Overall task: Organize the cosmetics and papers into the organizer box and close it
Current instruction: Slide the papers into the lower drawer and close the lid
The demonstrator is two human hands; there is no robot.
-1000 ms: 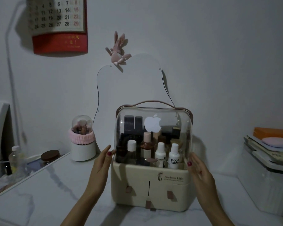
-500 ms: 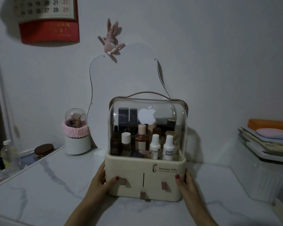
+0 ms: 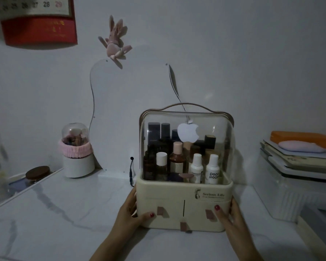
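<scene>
Marble worktop (image 3: 64, 213) carries the organizer box (image 3: 183, 208), gripped between left hand (image 3: 129, 211) and right hand (image 3: 231, 217); slide it level, keeping bottles (image 3: 212, 169) upright.

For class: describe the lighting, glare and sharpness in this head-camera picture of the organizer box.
Head view: dim, bluish room light; small glare streaks on the organizer box's clear dome; soft shadow right of it on the wall; wide-angle bending at the edges; left hand and right hand slightly soft; calendar blurred.
</scene>
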